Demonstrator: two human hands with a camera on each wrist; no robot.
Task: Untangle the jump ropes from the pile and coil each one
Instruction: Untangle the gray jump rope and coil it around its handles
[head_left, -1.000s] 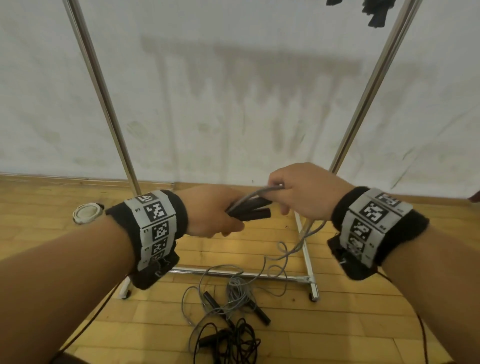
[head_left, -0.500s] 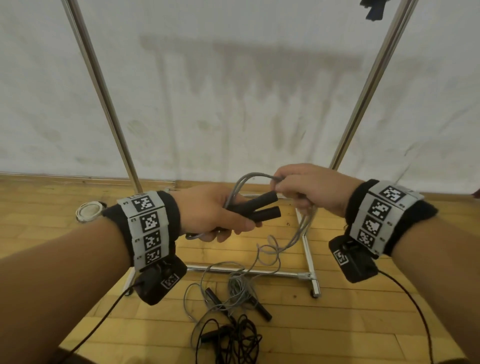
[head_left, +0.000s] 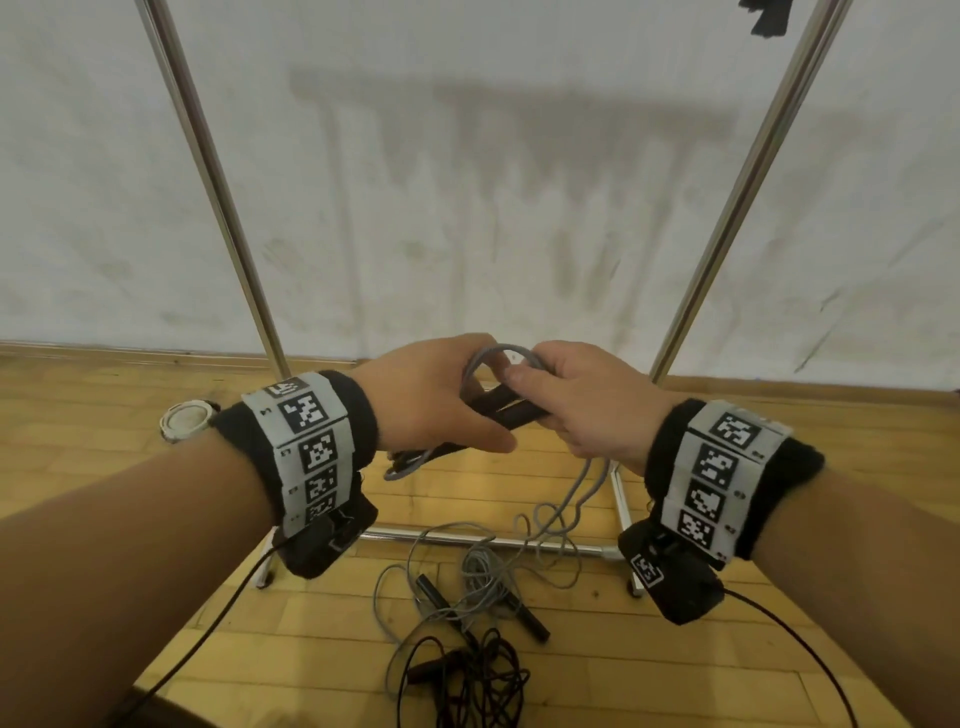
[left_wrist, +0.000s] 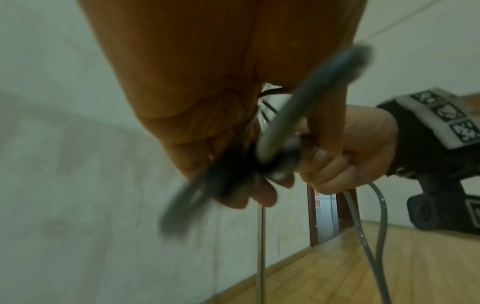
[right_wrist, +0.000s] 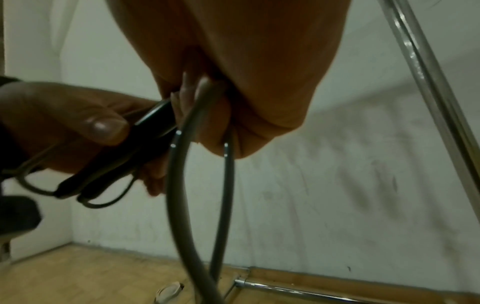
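My left hand (head_left: 441, 410) grips the two black handles (head_left: 511, 408) of a grey jump rope, held together at chest height. My right hand (head_left: 587, 410) pinches the grey cord (head_left: 498, 356), which arches in a loop over the handles. In the right wrist view the handles (right_wrist: 116, 164) lie side by side under the left thumb, and two grey cord strands (right_wrist: 179, 185) hang from my right fingers. The strands (head_left: 576, 499) drop to the pile (head_left: 467, 613) on the floor, where a grey rope and a black rope (head_left: 478, 680) lie tangled with their black handles.
A chrome rack (head_left: 218, 208) with two slanted poles and a floor bar (head_left: 467, 540) stands against the white wall, just behind the pile. A white round object (head_left: 184, 418) lies on the wooden floor at the left. Wrist camera cables trail down from both arms.
My right hand has carried the grey cord up and over the handles toward the left hand, forming a loop. Both hands sit closer together than before.
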